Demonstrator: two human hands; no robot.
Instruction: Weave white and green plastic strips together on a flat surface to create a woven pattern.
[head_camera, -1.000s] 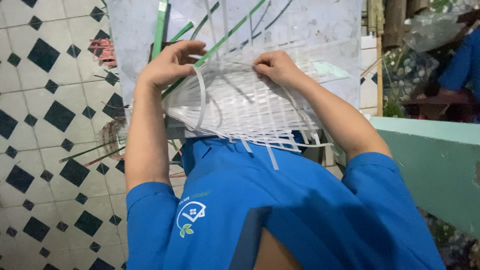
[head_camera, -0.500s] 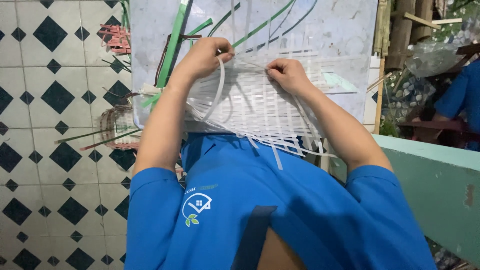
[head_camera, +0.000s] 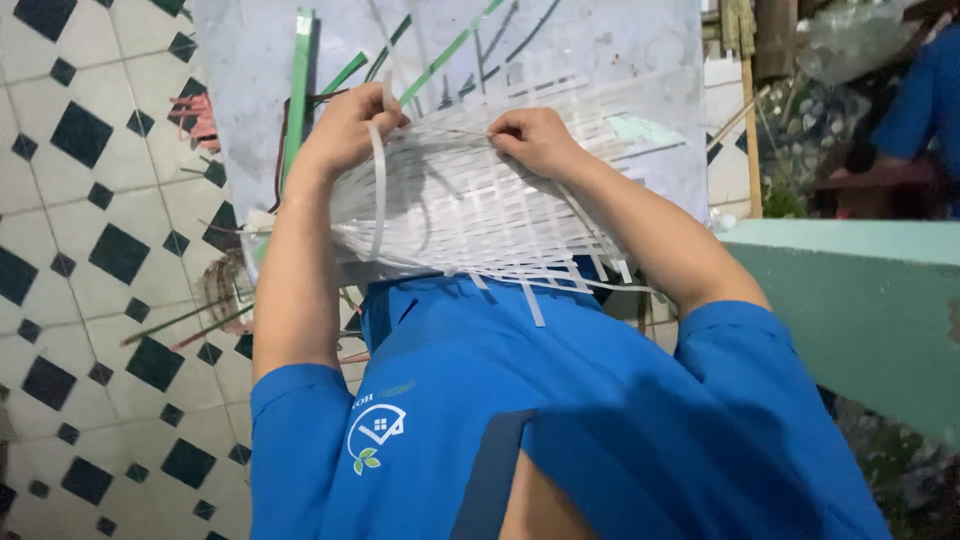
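1. The flat woven mat of white plastic strips (head_camera: 470, 215) lay across the person's lap, resting on the pale grey board (head_camera: 600, 60) under it, its loose ends hanging toward the blue shirt (head_camera: 560, 400).
2. Compared with a second earlier, the mat sat in much the same place; what had changed was the loose white strip (head_camera: 378, 190), which had formed a taller loop down from the left hand and looked drawn further through the weave.
3. The left hand (head_camera: 350, 125) had its fingers curled shut, pinching the top of that loop at the mat's far edge. It had drifted slightly toward the mat's left corner.
4. The right hand (head_camera: 535, 140) was closed too, thumb and fingertips pinched on a thin strand at the far edge, close to the left hand. It had barely shifted.
5. By the look of it, one more strip was being worked into the weave at the top row.
6. Further out, long green plastic strips (head_camera: 298, 90) lay on the board's left side, and the white floor tiles with dark diamonds (head_camera: 90, 250) held scattered offcuts.
7. A teal ledge (head_camera: 850, 280) stood to the right; behind it another person's blue sleeve (head_camera: 925, 100) showed.
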